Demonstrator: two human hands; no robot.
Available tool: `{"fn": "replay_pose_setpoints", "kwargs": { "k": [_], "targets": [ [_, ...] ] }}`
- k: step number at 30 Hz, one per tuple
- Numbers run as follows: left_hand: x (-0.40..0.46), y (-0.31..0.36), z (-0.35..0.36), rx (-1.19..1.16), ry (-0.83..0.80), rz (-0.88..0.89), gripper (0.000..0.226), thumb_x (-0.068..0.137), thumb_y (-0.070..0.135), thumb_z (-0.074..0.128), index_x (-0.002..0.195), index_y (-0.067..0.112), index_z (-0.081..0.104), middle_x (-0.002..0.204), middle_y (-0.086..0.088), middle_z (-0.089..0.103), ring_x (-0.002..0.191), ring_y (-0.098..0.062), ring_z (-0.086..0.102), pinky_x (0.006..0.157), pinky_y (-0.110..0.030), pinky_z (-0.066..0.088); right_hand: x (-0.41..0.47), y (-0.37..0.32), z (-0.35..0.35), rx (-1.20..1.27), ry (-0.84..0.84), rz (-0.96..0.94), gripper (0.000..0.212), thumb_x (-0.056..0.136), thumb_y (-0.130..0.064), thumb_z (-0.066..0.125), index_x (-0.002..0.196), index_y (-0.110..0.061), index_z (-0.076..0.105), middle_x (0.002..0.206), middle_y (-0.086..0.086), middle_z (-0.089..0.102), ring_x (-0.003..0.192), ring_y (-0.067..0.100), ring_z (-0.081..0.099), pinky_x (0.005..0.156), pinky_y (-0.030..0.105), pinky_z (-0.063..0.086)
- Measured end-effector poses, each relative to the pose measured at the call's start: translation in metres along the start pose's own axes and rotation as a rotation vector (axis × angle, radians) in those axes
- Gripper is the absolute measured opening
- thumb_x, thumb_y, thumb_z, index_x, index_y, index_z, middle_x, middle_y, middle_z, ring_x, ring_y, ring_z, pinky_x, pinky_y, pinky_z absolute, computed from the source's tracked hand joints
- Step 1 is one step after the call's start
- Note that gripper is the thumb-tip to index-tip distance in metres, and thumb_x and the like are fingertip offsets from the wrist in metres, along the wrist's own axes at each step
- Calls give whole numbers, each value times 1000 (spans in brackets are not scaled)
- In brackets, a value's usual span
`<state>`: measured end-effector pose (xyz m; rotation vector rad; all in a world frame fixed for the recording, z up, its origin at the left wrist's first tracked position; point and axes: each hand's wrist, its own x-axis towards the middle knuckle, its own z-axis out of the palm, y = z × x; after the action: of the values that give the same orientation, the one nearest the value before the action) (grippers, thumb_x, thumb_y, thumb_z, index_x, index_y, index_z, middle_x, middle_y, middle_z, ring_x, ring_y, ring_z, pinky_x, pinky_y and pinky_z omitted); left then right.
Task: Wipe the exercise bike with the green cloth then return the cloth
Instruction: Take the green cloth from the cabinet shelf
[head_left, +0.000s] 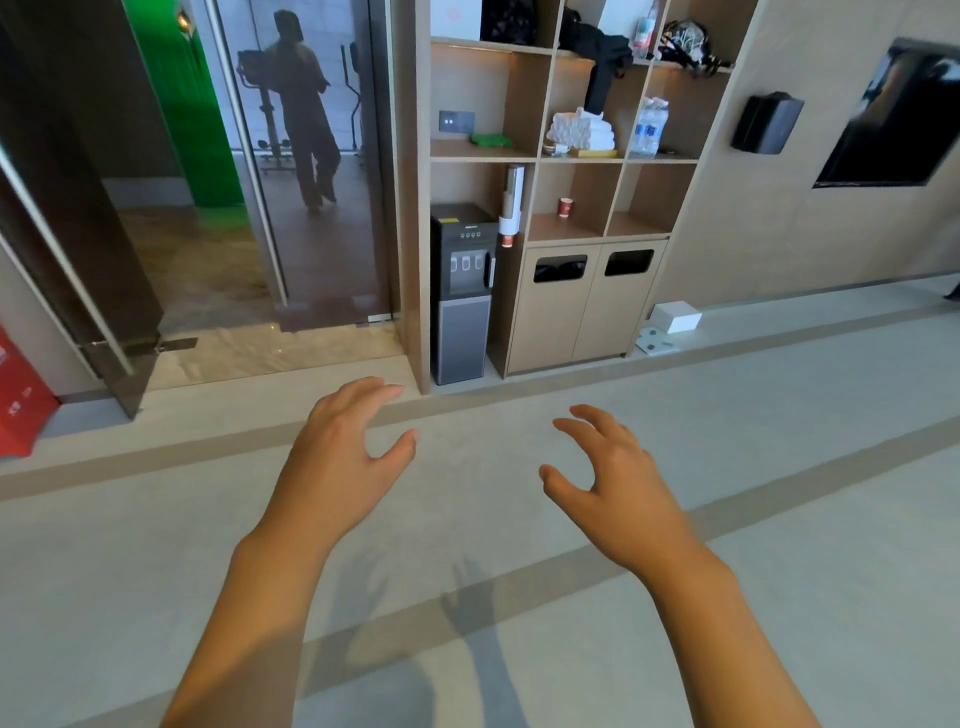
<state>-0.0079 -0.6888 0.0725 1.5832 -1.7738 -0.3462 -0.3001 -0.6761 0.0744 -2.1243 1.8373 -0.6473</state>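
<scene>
Both hands empty, held out low over the floor. Left hand (345, 441) fingers loosely curved and spread, thumb apart, gripping nothing. Right hand (605, 473) the same: fingers fanned and slightly hooked, nothing pinched. Likely mid-walk toward the shelving, hands free because the cloth is not picked up yet.

Green cloth (491, 139) lies folded flat on a middle shelf of the wooden shelf unit (540, 156), about 1 o'clock from the hands, well apart from them. Looks soft, matte, a small flat bundle; parked there as its storage spot, so probably the return spot too. Just right of it in the next cubby, a stack of white towels (582, 130), rolled and lumpy. Water bottles (649, 127) in clear plastic one cubby further right.

Below the cloth's shelf, a dark water dispenser (462, 291) with a glossy front stands on the floor, cup holder tube (511, 202) mounted beside it. Red paper cup (565, 207) sits alone in a lower cubby. Cabinet with two bin slots (587, 306) underneath.

At 11 o'clock, a glass door (322, 171) reflects a person and some gym-machine frame; whether that is the exercise bike, cannot tell. Bike itself not directly in view. Floor (779, 493) smooth pale tile with darker bands.

Judgement: task at the start, fetching the cloth comes next.
</scene>
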Motion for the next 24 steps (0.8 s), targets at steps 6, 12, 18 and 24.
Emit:
{"fn": "replay_pose_setpoints", "kwargs": {
  "k": [6, 12, 18, 24],
  "targets": [
    [45, -9, 26, -5, -7, -62, 52, 96, 44, 67, 146, 33, 56, 156, 11, 48, 146, -15, 40, 119, -40, 39, 57, 17, 14, 2, -25, 5, 63, 98, -59, 56, 155, -34, 46, 167, -12, 31, 151, 17, 35, 123, 47, 35],
    [86, -8, 75, 45, -32, -118, 54, 96, 48, 66, 147, 35, 53, 158, 14, 44, 147, -12, 38, 118, -35, 36, 120, 65, 15, 37, -45, -10, 63, 98, -58, 56, 156, -34, 45, 168, -12, 31, 153, 17, 33, 124, 46, 31],
    [163, 33, 133, 90, 15, -77, 50, 95, 44, 66, 144, 34, 57, 153, 16, 49, 143, -9, 40, 113, -25, 32, 196, 135, -9, 75, -38, -16, 63, 98, -59, 58, 155, -36, 44, 168, -12, 30, 153, 18, 33, 122, 46, 33],
    [225, 85, 198, 121, 2, -88, 50, 96, 44, 66, 144, 35, 57, 153, 16, 49, 143, -9, 41, 115, -31, 36, 250, 209, -39, 97, -46, -41, 62, 99, -56, 59, 154, -34, 45, 167, -12, 32, 152, 16, 33, 122, 44, 31]
  ]
}}
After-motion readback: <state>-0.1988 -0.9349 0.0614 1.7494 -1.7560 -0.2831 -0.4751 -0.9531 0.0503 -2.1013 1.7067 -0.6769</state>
